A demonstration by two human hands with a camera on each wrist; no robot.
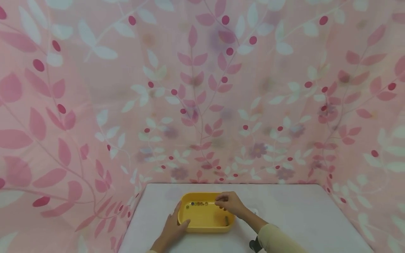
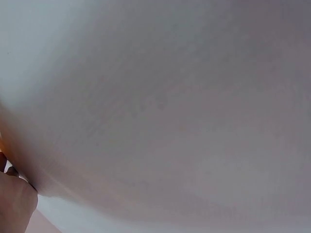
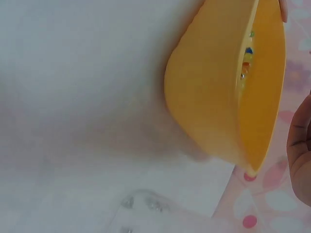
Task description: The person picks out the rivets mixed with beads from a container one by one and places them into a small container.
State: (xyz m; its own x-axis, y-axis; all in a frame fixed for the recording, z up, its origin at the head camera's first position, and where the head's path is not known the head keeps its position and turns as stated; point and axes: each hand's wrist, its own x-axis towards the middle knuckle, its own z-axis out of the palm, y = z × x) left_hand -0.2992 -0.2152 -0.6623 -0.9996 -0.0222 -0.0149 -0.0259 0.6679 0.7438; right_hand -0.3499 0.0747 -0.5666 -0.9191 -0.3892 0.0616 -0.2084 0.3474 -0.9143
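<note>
A yellow tray [image 1: 209,229] rests on the white table, with several small round glass beads or marbles [image 1: 198,203] lined up along its back side. One more greenish bead [image 1: 187,207] lies near the left corner, and a small green item [image 1: 226,220] at the front right. My left hand [image 1: 173,225] grips the tray's left end, thumb over the rim; part of it shows in the left wrist view [image 2: 17,201]. Over the tray's back right, my right hand [image 1: 231,203] has curled fingers with the tips close together. Whether they pinch something small is too small to see.
A clear plastic item [image 3: 146,208] lies on the table right of the tray, partly behind my right forearm. Near my right sleeve is a black object [image 1: 254,245]. Pink leaf-patterned cloth [image 1: 202,105] stands around the table's back and sides.
</note>
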